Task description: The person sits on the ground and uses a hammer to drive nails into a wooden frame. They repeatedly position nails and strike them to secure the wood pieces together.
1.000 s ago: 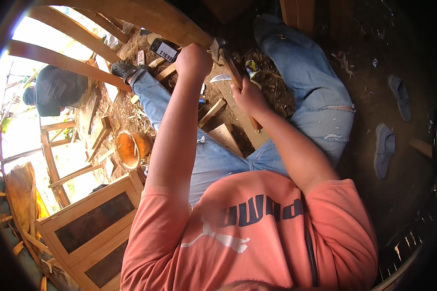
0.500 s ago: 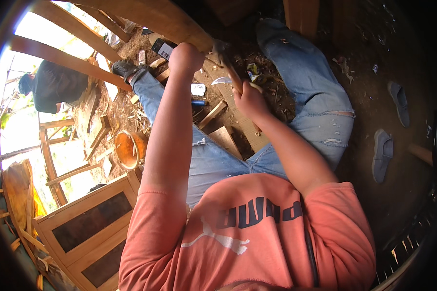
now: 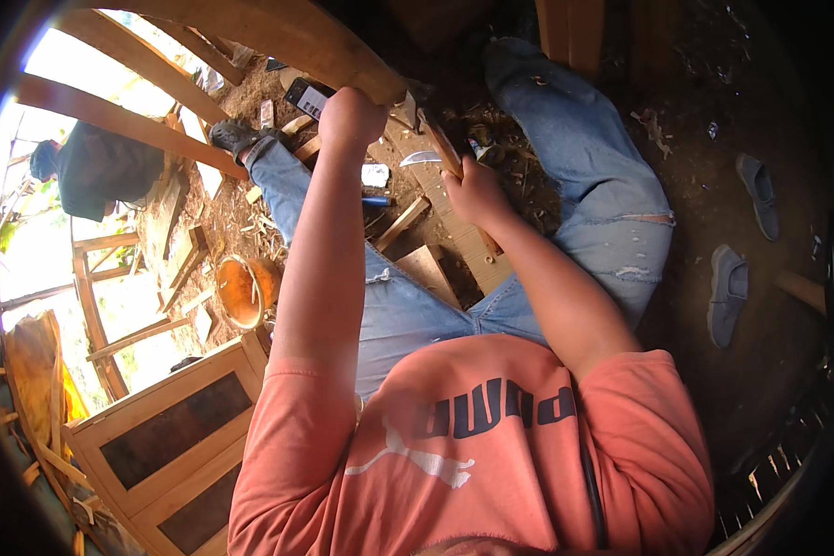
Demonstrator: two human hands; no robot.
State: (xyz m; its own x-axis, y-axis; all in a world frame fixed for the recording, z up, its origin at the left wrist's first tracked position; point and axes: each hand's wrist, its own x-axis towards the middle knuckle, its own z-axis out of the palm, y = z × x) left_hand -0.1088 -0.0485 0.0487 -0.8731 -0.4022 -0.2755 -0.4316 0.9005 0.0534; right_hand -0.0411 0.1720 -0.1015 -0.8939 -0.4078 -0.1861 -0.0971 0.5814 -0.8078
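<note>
My right hand (image 3: 477, 192) is wrapped round the wooden handle of a hammer (image 3: 440, 144). The hammer's dark head is up against the near end of a thick wooden beam (image 3: 343, 57), partly in shadow. Just left of it, my left hand (image 3: 352, 119) is closed in a fist below the beam; whatever it grips is hidden from view. A phone (image 3: 308, 96) with a lit screen shows behind that fist. Between my legs, a curved pale blade (image 3: 421, 158) lies near a flat wooden board (image 3: 477, 255).
Wood offcuts (image 3: 403, 222), a blue cylinder (image 3: 376, 201) and shavings litter the ground. An orange bucket (image 3: 247, 292) and a panelled wooden frame (image 3: 171, 426) stand left. Another person (image 3: 107, 171) bends over outside. Two grey shoes (image 3: 729, 296) lie right.
The hammer head has swung down and left to the beam's end. My left hand has shifted slightly down. The person outside has moved a little.
</note>
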